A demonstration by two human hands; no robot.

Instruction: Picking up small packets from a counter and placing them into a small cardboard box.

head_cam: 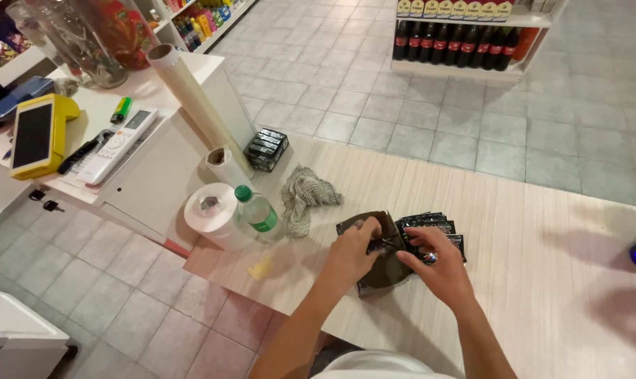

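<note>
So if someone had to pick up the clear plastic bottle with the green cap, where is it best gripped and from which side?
Judging by its pose, grip the bottle around its clear body below the green cap, coming from the open counter side toward the person. It stands upright, with the white paper roll crowding its far side and the net rag close by.
</note>
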